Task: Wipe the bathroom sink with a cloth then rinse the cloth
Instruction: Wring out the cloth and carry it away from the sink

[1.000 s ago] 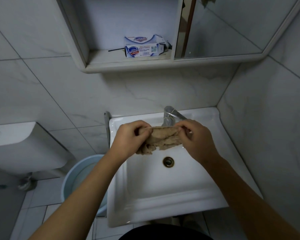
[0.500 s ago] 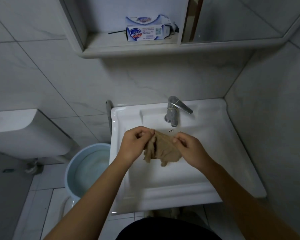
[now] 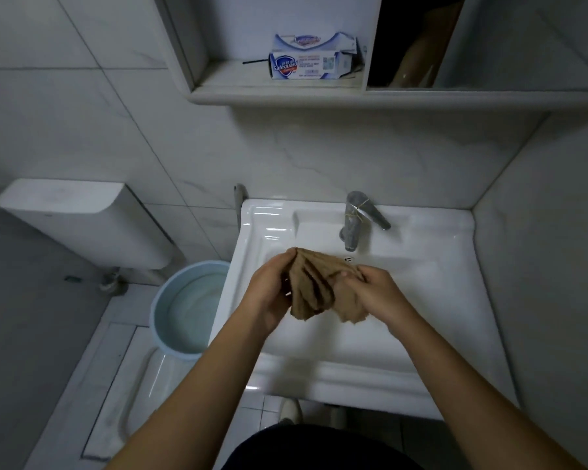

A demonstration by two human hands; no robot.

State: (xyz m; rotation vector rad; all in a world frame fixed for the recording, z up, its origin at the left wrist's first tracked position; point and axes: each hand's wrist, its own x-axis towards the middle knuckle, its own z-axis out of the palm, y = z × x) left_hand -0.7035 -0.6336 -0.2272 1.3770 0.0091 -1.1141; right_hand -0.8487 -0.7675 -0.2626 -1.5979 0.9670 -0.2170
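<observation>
The crumpled brown cloth [image 3: 314, 286] is held above the basin of the white ceramic sink [image 3: 462, 300], at frame centre, just below the chrome tap [image 3: 353, 220]. The left hand [image 3: 269, 293] grips the cloth's left edge with curled fingers. The right hand [image 3: 379, 293] pinches its right side (thumb pressed on the fabric). A pale blue round bucket [image 3: 187, 310] stands on the floor, left of the sink.

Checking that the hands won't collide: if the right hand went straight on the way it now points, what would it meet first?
Probably the left hand. The right hand points toward it over the sink, with only the bunched cloth that both grip between them. Depth is unclear.
</observation>
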